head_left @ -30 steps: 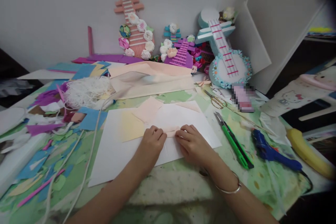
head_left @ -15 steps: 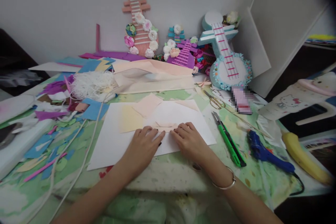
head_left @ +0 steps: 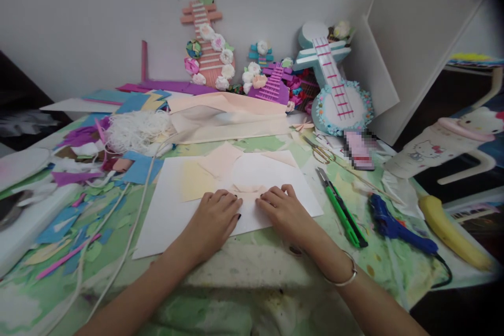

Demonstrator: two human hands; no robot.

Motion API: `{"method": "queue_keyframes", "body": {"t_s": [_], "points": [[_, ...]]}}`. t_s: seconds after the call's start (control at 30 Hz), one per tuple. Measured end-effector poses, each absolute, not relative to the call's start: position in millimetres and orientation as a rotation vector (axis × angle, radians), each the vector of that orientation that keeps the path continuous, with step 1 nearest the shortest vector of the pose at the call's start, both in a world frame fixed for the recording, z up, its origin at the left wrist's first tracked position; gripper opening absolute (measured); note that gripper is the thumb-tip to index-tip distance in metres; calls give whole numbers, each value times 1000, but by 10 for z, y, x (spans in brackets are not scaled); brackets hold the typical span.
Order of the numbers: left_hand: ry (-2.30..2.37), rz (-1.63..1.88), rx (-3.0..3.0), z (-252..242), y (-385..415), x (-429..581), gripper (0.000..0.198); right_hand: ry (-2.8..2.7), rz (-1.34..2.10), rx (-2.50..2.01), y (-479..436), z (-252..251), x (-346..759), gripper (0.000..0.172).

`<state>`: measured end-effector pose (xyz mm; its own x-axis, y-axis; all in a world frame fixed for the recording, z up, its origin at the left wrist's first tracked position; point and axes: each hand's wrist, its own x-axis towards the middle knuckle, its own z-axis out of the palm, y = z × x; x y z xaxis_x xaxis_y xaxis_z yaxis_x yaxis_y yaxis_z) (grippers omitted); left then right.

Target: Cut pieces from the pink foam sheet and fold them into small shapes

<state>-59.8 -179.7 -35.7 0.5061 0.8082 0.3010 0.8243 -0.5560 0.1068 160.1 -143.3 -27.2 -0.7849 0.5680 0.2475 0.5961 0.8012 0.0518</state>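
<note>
A small strip of folded peach paper [head_left: 248, 189] lies on a white sheet [head_left: 157, 228] in front of me. My left hand [head_left: 214, 220] is at its left end, the fingers bent and pressed down onto it. At the right end, my right hand [head_left: 286, 214] presses it with curled fingers; a bracelet circles that wrist. Both thumbs point inward along the near edge, and my fingers partly hide the strip. Beyond the left hand are a pale yellow paper [head_left: 192, 184] and a larger peach piece [head_left: 221, 159], both on the sheet.
To the right lie a green utility knife [head_left: 342, 210], scissors [head_left: 321, 151], a blue glue gun [head_left: 399, 226] and a banana [head_left: 452, 233]. A white cable [head_left: 144, 194] crosses the left side among paper scraps [head_left: 66, 220]. Decorated paper instruments [head_left: 334, 81] stand at the back.
The view has shifted slightly. My left fingers have drawn back a little from the strip's middle, and more of the folded paper shows between the hands.
</note>
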Motion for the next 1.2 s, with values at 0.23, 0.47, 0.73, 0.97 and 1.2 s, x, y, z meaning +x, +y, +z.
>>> {"method": "queue_keyframes", "body": {"t_s": [0.23, 0.47, 0.73, 0.97, 1.2], "points": [[-1407, -471, -2648, -355, -1803, -619, 22, -2738, -140, -927, -1403, -343, 1642, 11], [-1344, -371, -2646, -321, -1808, -645, 24, -2785, -159, -948, -1440, -270, 1602, 17], [-1311, -179, -2716, -249, -1716, -640, 30, -2829, -169, -969, -1475, -197, 1573, 31], [-1267, -222, -2762, -207, -1699, -694, 22, -2817, -125, -975, -1461, -219, 1614, 11], [-1256, -283, -2736, -249, -1719, -777, 21, -2820, -124, -985, -1467, -196, 1597, 13]]}}
